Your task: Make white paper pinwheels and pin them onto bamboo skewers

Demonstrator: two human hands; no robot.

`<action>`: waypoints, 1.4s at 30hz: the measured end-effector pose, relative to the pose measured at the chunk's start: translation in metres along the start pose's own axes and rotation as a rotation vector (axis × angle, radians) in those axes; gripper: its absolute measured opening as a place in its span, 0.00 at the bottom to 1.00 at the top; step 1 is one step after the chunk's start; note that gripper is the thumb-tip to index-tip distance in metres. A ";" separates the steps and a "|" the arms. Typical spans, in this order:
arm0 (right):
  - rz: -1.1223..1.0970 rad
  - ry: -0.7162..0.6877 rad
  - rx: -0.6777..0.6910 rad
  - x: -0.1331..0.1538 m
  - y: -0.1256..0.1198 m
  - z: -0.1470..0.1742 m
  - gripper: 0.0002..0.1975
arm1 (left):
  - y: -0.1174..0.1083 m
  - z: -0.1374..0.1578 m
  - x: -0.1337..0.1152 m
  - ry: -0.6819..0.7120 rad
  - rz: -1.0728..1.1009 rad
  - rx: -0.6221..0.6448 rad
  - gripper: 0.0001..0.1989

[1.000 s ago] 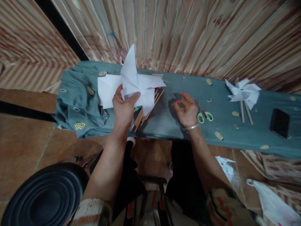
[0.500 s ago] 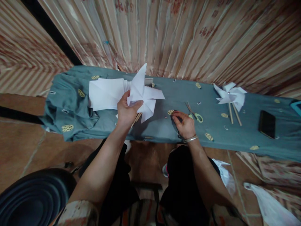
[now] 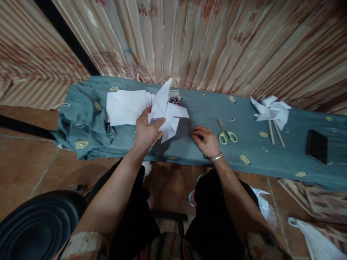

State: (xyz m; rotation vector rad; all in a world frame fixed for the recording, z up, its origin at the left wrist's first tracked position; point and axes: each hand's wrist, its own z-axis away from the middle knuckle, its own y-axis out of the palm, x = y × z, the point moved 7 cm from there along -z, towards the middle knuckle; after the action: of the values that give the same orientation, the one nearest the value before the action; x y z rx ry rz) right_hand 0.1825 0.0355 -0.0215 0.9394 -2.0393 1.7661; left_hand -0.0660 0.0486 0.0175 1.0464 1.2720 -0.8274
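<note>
My left hand point(image 3: 147, 128) is closed on a white paper pinwheel point(image 3: 169, 112), thumb on its front near the centre and fingers behind it. Right of the pinwheel, my right hand point(image 3: 207, 142) rests low on the cloth, fingers curled with the tips together. Whatever is at those fingertips is too small or hidden to make out. Scissors point(image 3: 227, 133) with light green handles lie just beyond that hand, blades apart. Under the pinwheel, several thin wooden sticks point(image 3: 157, 138) show in part. A stack of white paper sheets point(image 3: 127, 107) lies to the left.
Another pinwheel point(image 3: 273, 109) lies at the right beside wooden sticks point(image 3: 278, 133), with a black phone point(image 3: 317, 146) nearby. A small box point(image 3: 174, 97) sits behind the held pinwheel. Grey-green cloth point(image 3: 184, 153) covers the narrow table; a pleated curtain point(image 3: 189, 47) hangs behind it.
My right hand has moved left, away from the scissors, and its fingertips now cover the spot where a tiny object lay. The left hand keeps the pinwheel almost still.
</note>
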 end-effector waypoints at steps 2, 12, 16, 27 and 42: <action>-0.008 -0.014 0.018 -0.001 0.000 0.001 0.08 | -0.001 0.000 0.000 -0.001 -0.006 0.007 0.24; -0.082 0.015 0.035 -0.008 0.000 0.002 0.06 | 0.006 0.003 0.008 -0.053 0.019 0.022 0.27; -0.075 0.003 0.037 -0.008 -0.001 0.003 0.06 | 0.012 0.003 0.012 -0.034 0.009 0.050 0.25; 0.010 0.094 -0.085 -0.007 -0.015 0.006 0.12 | 0.017 0.002 0.017 -0.024 0.014 0.057 0.26; 0.023 0.010 -0.103 0.009 0.009 -0.007 0.05 | 0.020 -0.001 0.016 0.071 -0.108 0.100 0.26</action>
State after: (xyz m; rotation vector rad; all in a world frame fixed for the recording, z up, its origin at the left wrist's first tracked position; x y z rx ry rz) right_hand 0.1691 0.0398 -0.0216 0.8788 -2.1206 1.6564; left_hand -0.0451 0.0577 0.0046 1.1022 1.3679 -0.9515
